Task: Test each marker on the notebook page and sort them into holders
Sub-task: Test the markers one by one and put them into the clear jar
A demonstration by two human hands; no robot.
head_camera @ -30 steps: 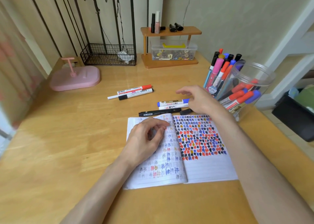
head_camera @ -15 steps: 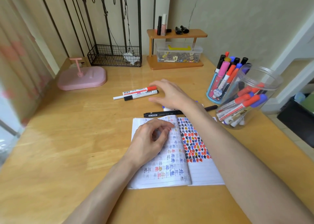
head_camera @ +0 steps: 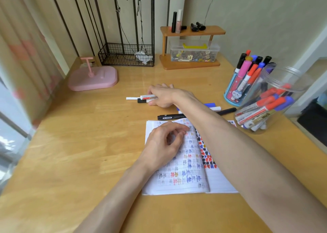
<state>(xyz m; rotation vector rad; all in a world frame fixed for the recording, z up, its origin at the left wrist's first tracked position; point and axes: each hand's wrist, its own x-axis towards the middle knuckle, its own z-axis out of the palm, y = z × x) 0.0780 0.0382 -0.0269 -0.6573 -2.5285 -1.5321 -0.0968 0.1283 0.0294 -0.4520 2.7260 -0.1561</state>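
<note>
Two markers (head_camera: 146, 97), one red-labelled and one black-capped, lie side by side on the table (head_camera: 70, 144), well above the notebook (head_camera: 177, 179). Right grip (head_camera: 162, 96) covers their R ends. Fingers curl over the far side w/ thumb on the near side, clamped on the pair. Can't tell if they are lifted yet. Left grip (head_camera: 162, 144) rests on the L page, fingers loosely curled, holding nothing, pinning the notebook open.

Step, prob.: pickup of next marker(s) for testing. Next move needs one singled out, cap off (left grip likely has to help), then tip to the free lines low on the R page, since the top is full of marks.

Around: black pen (head_camera: 169, 116) just above the notebook; blue-capped markers (head_camera: 210, 105) partly under the R forearm; cartoon holder (head_camera: 235, 89) and clear jar (head_camera: 269, 100) far R, both w/ markers.

In the way: R forearm crosses the R page, and the black pen lies on the return path.
</note>
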